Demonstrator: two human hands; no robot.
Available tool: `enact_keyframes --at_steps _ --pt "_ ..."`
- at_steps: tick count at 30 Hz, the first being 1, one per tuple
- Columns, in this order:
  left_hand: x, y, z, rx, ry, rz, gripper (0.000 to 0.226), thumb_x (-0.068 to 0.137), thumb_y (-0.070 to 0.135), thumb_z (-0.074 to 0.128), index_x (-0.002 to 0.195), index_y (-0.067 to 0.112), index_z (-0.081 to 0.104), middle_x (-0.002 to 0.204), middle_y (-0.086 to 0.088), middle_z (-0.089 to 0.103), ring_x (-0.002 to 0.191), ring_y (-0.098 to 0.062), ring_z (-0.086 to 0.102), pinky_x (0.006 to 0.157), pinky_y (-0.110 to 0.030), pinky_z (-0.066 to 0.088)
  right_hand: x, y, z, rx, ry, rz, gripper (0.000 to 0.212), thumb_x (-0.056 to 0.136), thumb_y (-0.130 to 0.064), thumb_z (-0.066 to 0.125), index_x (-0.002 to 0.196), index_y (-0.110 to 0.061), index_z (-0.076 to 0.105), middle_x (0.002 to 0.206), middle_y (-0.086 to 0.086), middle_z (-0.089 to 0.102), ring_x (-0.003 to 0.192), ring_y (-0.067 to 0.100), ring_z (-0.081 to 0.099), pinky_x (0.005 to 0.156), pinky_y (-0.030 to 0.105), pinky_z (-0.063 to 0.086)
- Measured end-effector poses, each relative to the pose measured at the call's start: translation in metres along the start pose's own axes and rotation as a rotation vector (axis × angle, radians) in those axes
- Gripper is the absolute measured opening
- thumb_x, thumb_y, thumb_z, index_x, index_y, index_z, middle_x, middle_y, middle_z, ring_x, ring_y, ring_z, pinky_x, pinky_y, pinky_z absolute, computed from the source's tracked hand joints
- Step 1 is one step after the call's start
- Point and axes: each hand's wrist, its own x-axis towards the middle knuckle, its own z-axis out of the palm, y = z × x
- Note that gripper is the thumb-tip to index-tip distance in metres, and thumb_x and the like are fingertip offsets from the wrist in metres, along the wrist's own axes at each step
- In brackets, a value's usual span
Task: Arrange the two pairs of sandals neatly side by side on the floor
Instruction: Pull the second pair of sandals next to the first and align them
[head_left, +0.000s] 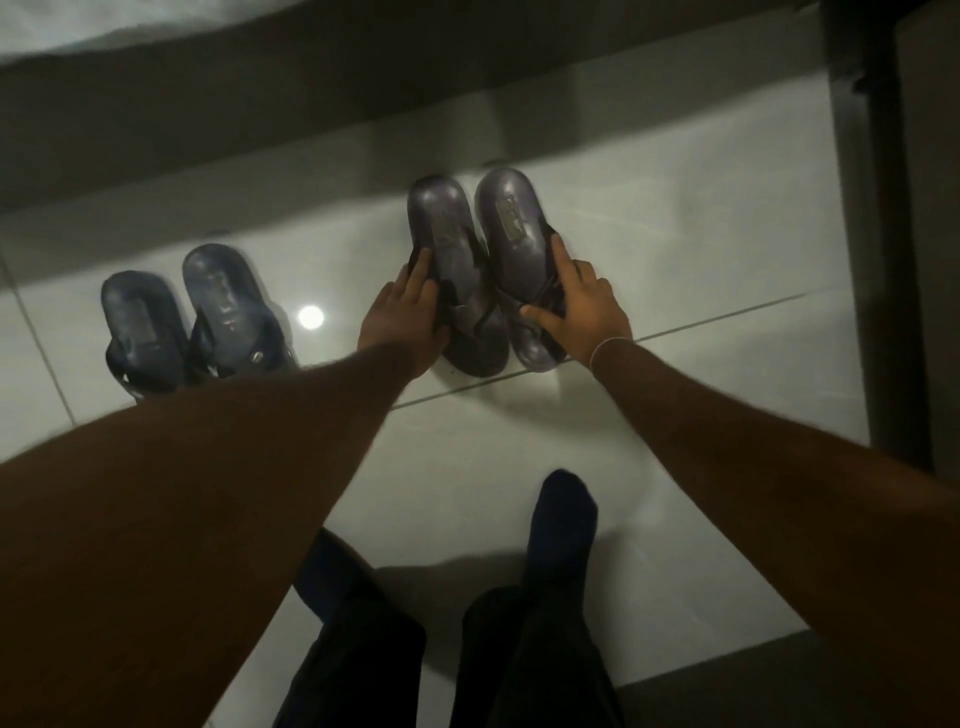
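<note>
Two pairs of dark sandals lie on the pale tiled floor. The right pair stands side by side, heels pointing away from me: its left sandal (447, 249) and its right sandal (511, 223). My left hand (402, 312) grips the outer edge and strap of the left sandal. My right hand (576, 306) grips the strap and outer edge of the right sandal. The other pair, one sandal (137, 332) next to its mate (228, 312), sits together farther left, partly hidden by my left forearm.
A dark bed or furniture edge (208, 130) runs across the far side. A dark vertical post (883, 234) stands at the right. My socked feet (561, 525) and dark trousers are at the bottom. A lamp reflection (310, 317) glints on the tiles between the pairs.
</note>
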Motion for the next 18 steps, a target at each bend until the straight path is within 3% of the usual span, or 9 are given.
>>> enact_keyframes --at_steps 6,18 --pt "-0.002 0.0 0.0 0.012 0.016 0.01 0.069 0.1 0.033 0.07 0.16 0.011 0.043 0.183 -0.008 0.009 0.16 -0.038 0.031 0.128 -0.05 0.035 0.005 0.002 0.0 0.078 0.019 0.048 0.117 0.086 -0.063 0.076 0.171 -0.026 0.005 0.16 0.01 0.044 0.134 0.04 0.052 0.107 0.055 0.049" --pt "-0.01 -0.003 0.019 0.069 0.043 0.028 0.07 0.099 0.05 0.067 0.156 0.014 0.045 0.183 -0.007 0.01 0.163 -0.038 0.03 0.129 -0.053 0.034 0.01 -0.001 -0.001 0.123 0.053 0.043 0.113 0.085 -0.057 0.08 0.171 -0.021 0.014 0.162 0.011 0.043 0.136 0.042 0.05 0.11 0.053 0.046"
